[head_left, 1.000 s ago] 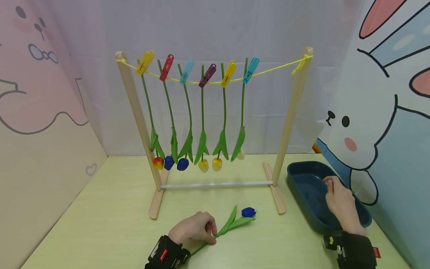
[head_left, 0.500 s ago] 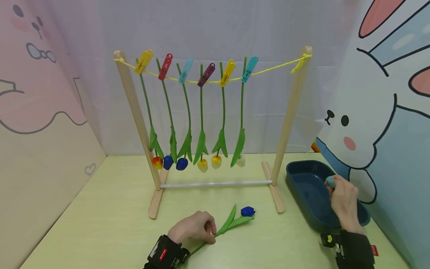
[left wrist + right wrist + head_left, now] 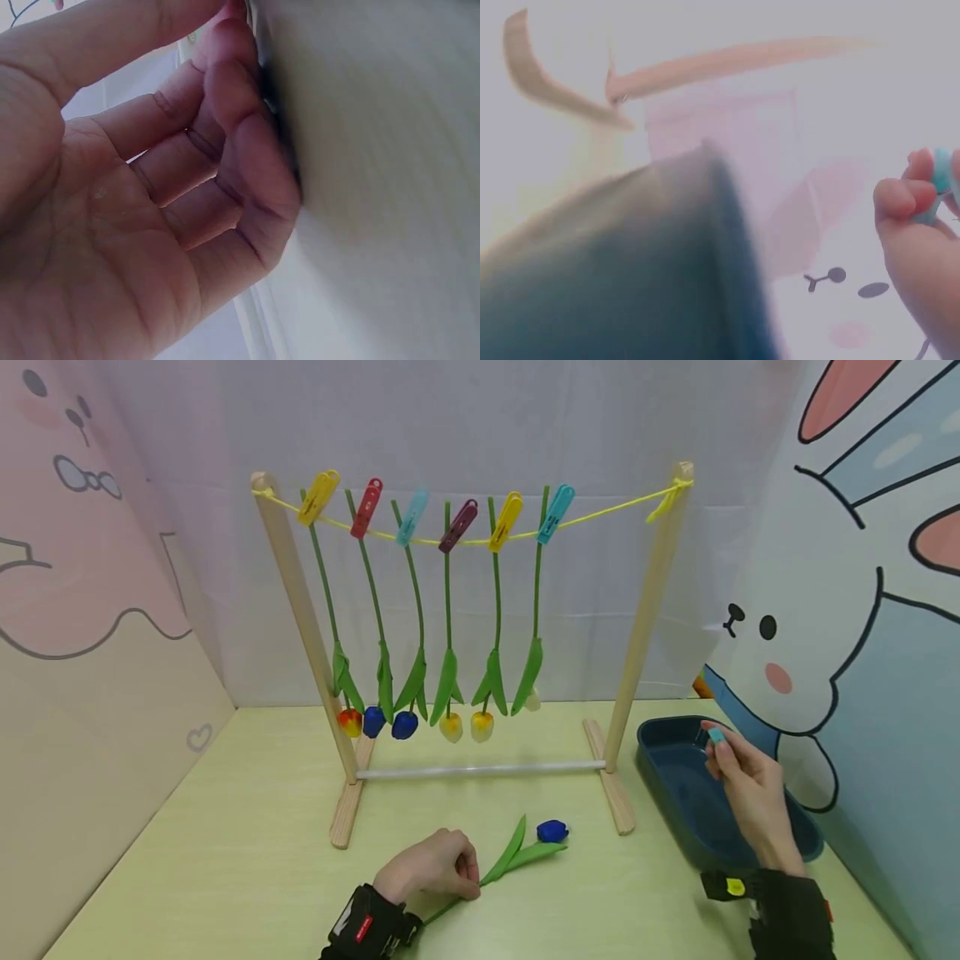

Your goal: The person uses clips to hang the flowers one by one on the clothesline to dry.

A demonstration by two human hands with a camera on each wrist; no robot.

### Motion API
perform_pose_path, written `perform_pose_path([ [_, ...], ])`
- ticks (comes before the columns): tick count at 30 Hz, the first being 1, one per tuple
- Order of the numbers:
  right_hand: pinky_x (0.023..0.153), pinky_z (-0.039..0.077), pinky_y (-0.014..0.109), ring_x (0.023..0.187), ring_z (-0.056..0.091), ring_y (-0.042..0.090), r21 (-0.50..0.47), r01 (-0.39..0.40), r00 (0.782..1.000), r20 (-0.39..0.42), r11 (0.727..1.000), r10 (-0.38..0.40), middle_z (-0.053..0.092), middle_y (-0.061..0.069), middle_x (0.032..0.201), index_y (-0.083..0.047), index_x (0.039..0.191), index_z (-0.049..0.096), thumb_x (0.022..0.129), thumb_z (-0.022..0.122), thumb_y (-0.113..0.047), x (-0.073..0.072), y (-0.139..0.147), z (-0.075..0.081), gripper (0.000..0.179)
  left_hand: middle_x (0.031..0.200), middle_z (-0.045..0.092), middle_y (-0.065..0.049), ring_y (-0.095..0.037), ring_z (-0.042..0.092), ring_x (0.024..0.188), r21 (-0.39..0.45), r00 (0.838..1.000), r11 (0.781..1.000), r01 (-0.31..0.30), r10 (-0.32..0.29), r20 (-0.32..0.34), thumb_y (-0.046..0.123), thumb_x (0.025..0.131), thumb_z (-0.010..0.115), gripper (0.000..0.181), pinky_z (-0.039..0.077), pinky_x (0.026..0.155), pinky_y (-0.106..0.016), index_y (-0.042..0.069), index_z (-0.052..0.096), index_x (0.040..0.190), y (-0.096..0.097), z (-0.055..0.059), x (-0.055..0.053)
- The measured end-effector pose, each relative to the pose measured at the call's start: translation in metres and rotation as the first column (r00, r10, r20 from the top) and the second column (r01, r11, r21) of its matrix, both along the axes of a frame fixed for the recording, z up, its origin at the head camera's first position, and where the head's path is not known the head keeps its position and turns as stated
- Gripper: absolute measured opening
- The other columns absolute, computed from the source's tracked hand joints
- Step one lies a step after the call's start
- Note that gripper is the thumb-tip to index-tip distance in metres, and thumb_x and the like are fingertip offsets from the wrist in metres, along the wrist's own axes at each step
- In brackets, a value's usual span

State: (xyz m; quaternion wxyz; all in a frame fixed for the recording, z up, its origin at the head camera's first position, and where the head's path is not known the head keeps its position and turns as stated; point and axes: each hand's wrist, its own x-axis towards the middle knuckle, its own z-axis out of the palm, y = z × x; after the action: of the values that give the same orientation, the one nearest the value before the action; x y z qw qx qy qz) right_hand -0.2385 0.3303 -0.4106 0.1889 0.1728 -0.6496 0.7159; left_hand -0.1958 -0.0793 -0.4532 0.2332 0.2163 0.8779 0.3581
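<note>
On the table, a blue artificial tulip (image 3: 552, 832) lies with its bloom toward the right. My left hand (image 3: 431, 867) pinches its green stem between thumb and fingers; in the left wrist view the curled fingers (image 3: 255, 142) rest against the tabletop and the stem is hidden. Over the dark blue basin (image 3: 678, 797), my right hand (image 3: 753, 789) holds a turquoise clothespin (image 3: 716, 736) at its fingertips. The right wrist view catches the same clothespin (image 3: 940, 171) at its right edge, mostly covered by the fingers.
Behind the hands stands a wooden rack (image 3: 651, 610) with a yellow string (image 3: 607, 514) between its posts. Several tulips hang head down from it by coloured clothespins (image 3: 458, 526). A white crossbar (image 3: 480, 771) joins the rack's feet. Printed panels stand at both sides.
My right hand has come up from inside the basin and turned, with the turquoise clothespin now showing at its fingertips. The left hand and the tulip under it stay in place.
</note>
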Motion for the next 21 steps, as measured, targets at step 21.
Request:
perform_pose_path([
  [21, 0.072, 0.021, 0.033, 0.077, 0.033, 0.017, -0.196, -0.372, 0.901, 0.158, 0.907, 0.403, 0.046, -0.001, 0.094, -0.006, 0.129, 0.057, 0.112, 0.03, -0.018, 0.0, -0.003, 0.008, 0.035, 0.076, 0.065, 0.005, -0.013, 0.054, 0.079, -0.213, 0.486, 0.933, -0.29, -0.048, -0.873, 0.012, 0.082, 0.081, 0.008, 0.044, 0.074, -0.027, 0.018, 0.076, 0.08, 0.014, 0.012, 0.006],
])
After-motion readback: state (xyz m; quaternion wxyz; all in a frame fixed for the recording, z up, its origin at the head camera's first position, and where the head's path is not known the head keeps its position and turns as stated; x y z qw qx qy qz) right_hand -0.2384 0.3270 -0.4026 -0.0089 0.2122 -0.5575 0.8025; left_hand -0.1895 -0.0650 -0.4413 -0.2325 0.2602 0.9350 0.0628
